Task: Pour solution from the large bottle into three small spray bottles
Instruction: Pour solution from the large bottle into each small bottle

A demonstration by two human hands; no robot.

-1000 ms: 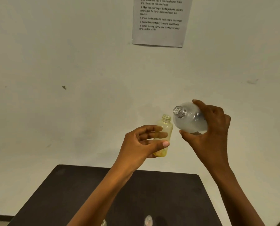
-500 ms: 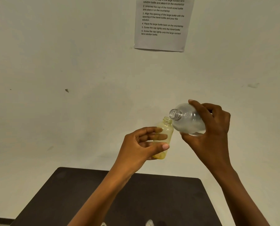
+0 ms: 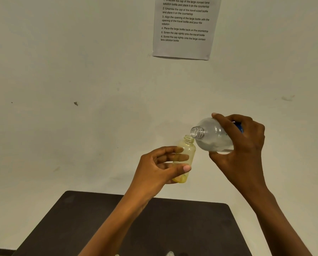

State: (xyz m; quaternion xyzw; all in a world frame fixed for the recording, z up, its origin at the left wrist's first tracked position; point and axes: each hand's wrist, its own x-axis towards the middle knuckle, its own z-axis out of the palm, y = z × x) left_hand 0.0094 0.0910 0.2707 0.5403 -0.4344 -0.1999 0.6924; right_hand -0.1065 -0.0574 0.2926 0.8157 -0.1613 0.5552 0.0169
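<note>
My left hand [image 3: 160, 166] holds a small yellow-tinted bottle [image 3: 186, 150] upright and uncapped in the air above the table, fingers and thumb curled round its body. My right hand [image 3: 245, 145] grips the large clear bottle [image 3: 212, 135], tilted on its side with its open threaded neck pointing left, just above and beside the small bottle's mouth. Clear liquid lies in the lower side of the large bottle. A bit of blue label shows behind my right fingers. No stream is visible between the two mouths.
A dark table [image 3: 91, 218] lies below my arms against a pale wall. A printed instruction sheet [image 3: 185, 26] is taped to the wall above. The tip of another small bottle [image 3: 170, 253] peeks in at the bottom edge.
The large bottle has moved left and down, bringing its neck from apart to right over the small bottle's mouth. The small bottle has stayed almost still in my left hand.
</note>
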